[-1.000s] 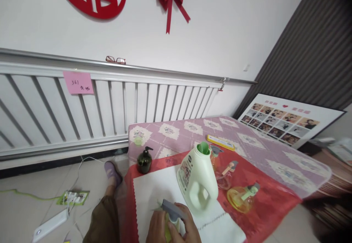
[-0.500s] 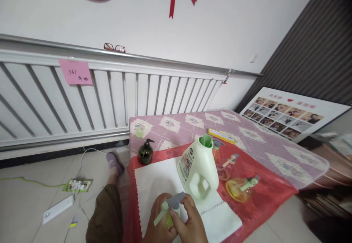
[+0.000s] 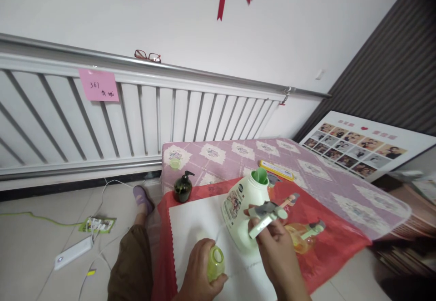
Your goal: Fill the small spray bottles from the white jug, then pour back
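Note:
In the head view my left hand is wrapped round a small yellow-green see-through spray bottle, whose round neck is bare and faces up. My right hand grips a grey and pale green trigger spray head, apart from the bottle and in front of a large pale green detergent jug. The jug stands upright with its green spout uncovered. Behind my right hand sits a yellow spray bottle with its spray head on. A dark green pump bottle stands at the left.
A white cloth lies on a red cover over the patterned purple table. A yellow-edged case and a small pale green cap-like piece rest farther back. A power strip and cables lie on the floor at left.
The spray head has come off the small bottle. My right hand has carried it up and right, in front of the jug, while my left hand keeps the bottle low.

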### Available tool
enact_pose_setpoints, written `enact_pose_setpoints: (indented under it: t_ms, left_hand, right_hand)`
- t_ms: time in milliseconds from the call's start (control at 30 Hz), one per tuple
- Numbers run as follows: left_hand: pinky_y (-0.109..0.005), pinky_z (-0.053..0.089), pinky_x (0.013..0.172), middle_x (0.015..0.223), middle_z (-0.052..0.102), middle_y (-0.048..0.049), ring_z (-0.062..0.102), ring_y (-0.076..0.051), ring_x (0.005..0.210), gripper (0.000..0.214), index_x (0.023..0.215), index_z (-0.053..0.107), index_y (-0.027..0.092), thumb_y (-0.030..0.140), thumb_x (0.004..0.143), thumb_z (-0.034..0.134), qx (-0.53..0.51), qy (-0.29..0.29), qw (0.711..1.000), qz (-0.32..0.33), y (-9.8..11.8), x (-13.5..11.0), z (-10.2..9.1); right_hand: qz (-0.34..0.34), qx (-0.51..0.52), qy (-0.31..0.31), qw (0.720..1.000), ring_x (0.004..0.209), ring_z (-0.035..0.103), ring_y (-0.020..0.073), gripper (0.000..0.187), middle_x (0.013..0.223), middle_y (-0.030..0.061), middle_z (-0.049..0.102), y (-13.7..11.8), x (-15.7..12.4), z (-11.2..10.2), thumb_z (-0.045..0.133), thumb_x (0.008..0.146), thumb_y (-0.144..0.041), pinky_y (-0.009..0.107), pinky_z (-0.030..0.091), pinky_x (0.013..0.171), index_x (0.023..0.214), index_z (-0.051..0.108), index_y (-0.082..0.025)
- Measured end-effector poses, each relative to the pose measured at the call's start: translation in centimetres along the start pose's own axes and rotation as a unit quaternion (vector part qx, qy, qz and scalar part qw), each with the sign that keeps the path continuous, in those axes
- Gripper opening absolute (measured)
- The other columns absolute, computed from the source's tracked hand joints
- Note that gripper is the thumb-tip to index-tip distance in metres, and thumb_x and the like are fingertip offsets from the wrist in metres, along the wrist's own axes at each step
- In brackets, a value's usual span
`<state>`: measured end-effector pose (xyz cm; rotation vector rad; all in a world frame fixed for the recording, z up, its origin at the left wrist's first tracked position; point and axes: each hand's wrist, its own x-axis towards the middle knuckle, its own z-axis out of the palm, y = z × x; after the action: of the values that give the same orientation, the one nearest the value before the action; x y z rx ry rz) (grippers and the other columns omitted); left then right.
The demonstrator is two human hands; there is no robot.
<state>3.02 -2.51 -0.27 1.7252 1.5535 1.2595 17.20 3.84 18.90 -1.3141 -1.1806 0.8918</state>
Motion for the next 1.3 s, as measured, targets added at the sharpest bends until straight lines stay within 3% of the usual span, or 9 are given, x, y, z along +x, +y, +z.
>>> enact_pose_setpoints:
  t_ms: [100, 233, 367, 500, 633, 767, 933, 1133, 1300]
  left_hand:
    - [-0.052, 0.04, 0.108, 0.132, 0.054, -0.0148, 0.049, -0.033, 0.126, 0.075, 0.13, 0.049, 0.017, 0.013, 0.058, 0.068, 0.002, 0.006, 1.0, 0.009, -0.4, -0.1, 0.5]
    - [-0.053, 0.04, 0.107, 0.132, 0.054, -0.0159, 0.049, -0.034, 0.125, 0.076, 0.129, 0.049, 0.016, 0.013, 0.056, 0.069, 0.005, -0.002, 1.0, 0.007, -0.7, -0.1, 0.9]
    - [-0.053, 0.041, 0.108, 0.133, 0.054, -0.0159, 0.049, -0.034, 0.126, 0.076, 0.131, 0.05, 0.016, 0.017, 0.057, 0.071, 0.012, -0.026, 1.0, 0.011, -1.2, 0.3, 0.7]
    - [-0.05, 0.041, 0.109, 0.135, 0.054, -0.0159, 0.048, -0.035, 0.128, 0.077, 0.132, 0.051, 0.016, 0.024, 0.059, 0.074, 0.008, -0.082, 0.997, 0.006, -1.9, 0.8, 0.4]
    - [-0.047, 0.04, 0.11, 0.136, 0.053, -0.0158, 0.047, -0.036, 0.128, 0.078, 0.131, 0.053, 0.016, 0.026, 0.057, 0.075, -0.003, -0.071, 0.997, -0.027, -1.3, 0.8, 0.5]
    - [-0.045, 0.042, 0.107, 0.13, 0.057, -0.0158, 0.05, -0.036, 0.124, 0.074, 0.124, 0.058, 0.015, 0.025, 0.053, 0.074, -0.007, -0.022, 0.999, -0.048, -0.1, 0.9, 0.9]
    - [-0.042, 0.042, 0.107, 0.128, 0.059, -0.0136, 0.052, -0.034, 0.122, 0.071, 0.123, 0.058, 0.017, 0.027, 0.055, 0.073, -0.018, 0.0, 0.999, -0.034, 0.6, 1.0, 0.5]
    - [-0.043, 0.04, 0.108, 0.13, 0.057, -0.0161, 0.049, -0.037, 0.124, 0.075, 0.122, 0.058, 0.015, 0.021, 0.049, 0.075, -0.009, -0.021, 0.998, -0.06, 1.1, 1.1, 0.3]
    - [-0.046, 0.036, 0.111, 0.135, 0.054, -0.0145, 0.046, -0.035, 0.128, 0.078, 0.127, 0.054, 0.016, 0.015, 0.051, 0.07, -0.012, -0.046, 0.997, -0.056, 0.5, 0.9, 0.5]
  right_hand:
    - [-0.018, 0.024, 0.01, 1.0, 0.059, 0.054, 0.0137, 0.026, 0.065, -0.0006, 0.062, -0.8, 2.2, 1.2, 0.072, 0.069, -0.041, 0.026, 0.045, 0.056, 0.08, 0.064, -0.019]
    - [-0.077, -0.025, -0.052, 0.995, 0.055, 0.05, 0.0117, 0.027, 0.062, -0.0049, 0.053, -0.5, 5.2, 4.2, 0.06, 0.081, -0.046, 0.024, 0.042, 0.054, 0.088, 0.058, -0.02]
    - [-0.089, -0.087, -0.078, 0.989, 0.05, 0.047, 0.0121, 0.03, 0.057, -0.0081, 0.047, 1.6, 8.4, 7.3, 0.054, 0.083, -0.049, 0.024, 0.04, 0.05, 0.09, 0.053, -0.021]
    - [-0.111, -0.181, -0.111, 0.971, 0.058, 0.053, 0.0138, 0.022, 0.065, -0.0051, 0.056, 4.0, 11.4, 9.5, 0.052, 0.083, -0.04, 0.027, 0.044, 0.057, 0.092, 0.055, -0.02]
    - [-0.14, -0.29, -0.214, 0.922, 0.074, 0.06, 0.0149, 0.016, 0.083, 0.0002, 0.064, 5.9, 13.2, 11.1, 0.057, 0.086, -0.031, 0.032, 0.05, 0.072, 0.095, 0.061, -0.018]
    - [-0.149, -0.389, -0.316, 0.852, 0.094, 0.063, 0.0182, 0.026, 0.111, 0.0053, 0.064, 8.0, 13.3, 12.4, 0.059, 0.091, -0.034, 0.04, 0.053, 0.082, 0.11, 0.061, -0.017]
    - [-0.145, -0.448, -0.359, 0.806, 0.1, 0.063, 0.0203, 0.032, 0.119, 0.0069, 0.061, 10.5, 12.5, 13.5, 0.059, 0.091, -0.035, 0.042, 0.054, 0.085, 0.118, 0.058, -0.018]
    - [-0.164, -0.434, -0.296, 0.835, 0.106, 0.061, 0.0225, 0.034, 0.122, 0.0101, 0.061, 10.4, 11.5, 13.3, 0.06, 0.089, -0.024, 0.044, 0.05, 0.092, 0.122, 0.056, -0.018]
    - [-0.203, -0.368, -0.224, 0.879, 0.108, 0.061, 0.0224, 0.043, 0.121, 0.011, 0.061, 8.2, 7.6, 9.8, 0.049, 0.086, -0.011, 0.04, 0.049, 0.094, 0.127, 0.053, -0.021]
